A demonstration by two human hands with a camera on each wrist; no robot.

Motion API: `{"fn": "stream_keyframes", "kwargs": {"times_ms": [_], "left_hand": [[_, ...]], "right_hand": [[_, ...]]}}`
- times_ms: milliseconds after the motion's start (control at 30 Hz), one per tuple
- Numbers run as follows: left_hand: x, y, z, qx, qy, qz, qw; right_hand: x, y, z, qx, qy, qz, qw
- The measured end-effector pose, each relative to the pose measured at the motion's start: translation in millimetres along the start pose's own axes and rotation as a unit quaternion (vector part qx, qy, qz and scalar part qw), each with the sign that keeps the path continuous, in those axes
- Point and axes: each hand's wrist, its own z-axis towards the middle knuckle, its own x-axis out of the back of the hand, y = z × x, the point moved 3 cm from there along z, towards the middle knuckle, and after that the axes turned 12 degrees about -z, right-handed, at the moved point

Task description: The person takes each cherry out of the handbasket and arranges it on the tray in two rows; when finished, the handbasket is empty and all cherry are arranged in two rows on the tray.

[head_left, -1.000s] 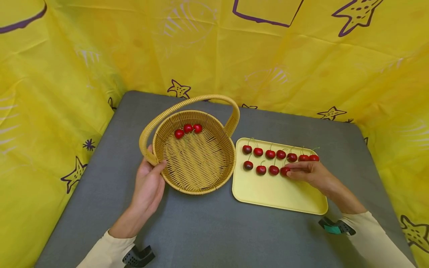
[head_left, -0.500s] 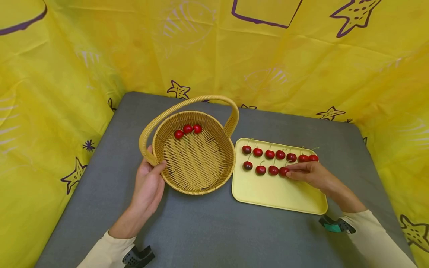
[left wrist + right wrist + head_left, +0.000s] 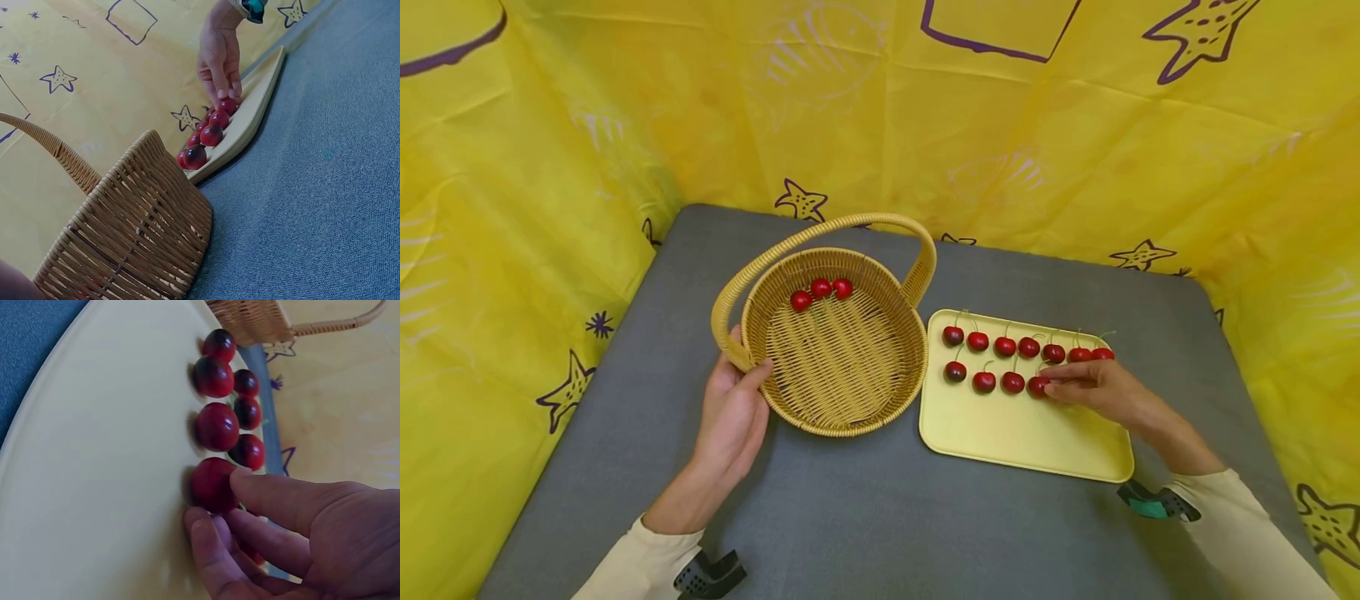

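Note:
My left hand (image 3: 735, 412) grips the near-left rim of a round wicker basket (image 3: 835, 383), thumb over the edge at the foot of its handle. Inside, 3 red cherries (image 3: 822, 288) lie by the far wall. On the right, my right hand (image 3: 1093, 388) pinches the rightmost cherry (image 3: 214, 485) of the nearer row, thumb on one side and fingertips on the other. That cherry sits on a pale yellow tray (image 3: 1000, 429). Several more cherries (image 3: 1004, 346), stems pointing away, form a farther row behind it; my right hand partly covers that row's right end.
A grey cloth-covered table (image 3: 865, 517) carries basket and tray, which stand side by side, rims nearly meeting. The basket's tall arched handle (image 3: 820, 229) rises over its far-left side. Yellow printed curtains (image 3: 880, 125) enclose the back and sides.
Almost nothing differs. Both hands keep their places, the right one still at the same cherry, with only a slight shift of the whole head view.

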Motion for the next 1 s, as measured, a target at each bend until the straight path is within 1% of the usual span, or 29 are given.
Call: {"fn": "stream_keyframes", "kwargs": {"times_ms": [133,233,333,433,533,600,700,800,867,967,1000], "left_hand": [[-0.6,0.0,-0.1,0.003,0.001,-0.001,1.0000],[-1.0,0.0,-0.2,0.002,0.001,-0.001,1.0000],[-1.1,0.1,-0.6,0.002,0.001,0.000,1.0000],[-1.0,0.5,-1.1,0.003,0.002,0.002,1.0000],[-0.4,0.6,-1.3,0.002,0.002,0.004,1.0000],[0.2,0.5,-1.4,0.001,0.001,0.005,1.0000],[1.0,0.5,-1.2,0.000,0.000,0.009,1.0000],[1.1,0.6,-0.1,-0.003,-0.002,0.009,1.0000],[0.9,0.3,0.7,-0.006,-0.003,0.008,0.9999],[0.4,-0.7,1.0,-0.006,-0.004,0.004,1.0000],[0.3,-1.6,1.1,-0.005,-0.006,0.003,1.0000]], "right_hand": [[9.9,-1.8,-5.8,-0.015,0.014,-0.028,0.999],[21.3,-12.7,-12.2,-0.006,0.032,-0.050,0.998],[31.9,-34.1,-16.7,0.027,0.060,-0.077,0.995],[39.4,-65.1,-17.6,0.081,0.106,-0.114,0.984],[43.2,-105.3,-17.5,0.145,0.152,-0.148,0.967],[42.7,-133.5,-15.9,0.194,0.172,-0.168,0.951],[37.8,-176.4,-10.8,0.263,0.175,-0.183,0.931],[28.7,-218.5,0.8,0.323,0.158,-0.204,0.910],[20.3,-245.6,12.9,0.349,0.152,-0.223,0.897],[6.6,-281.1,37.9,0.363,0.158,-0.258,0.881],[2.1,-290.7,47.2,0.360,0.160,-0.270,0.879]]}}
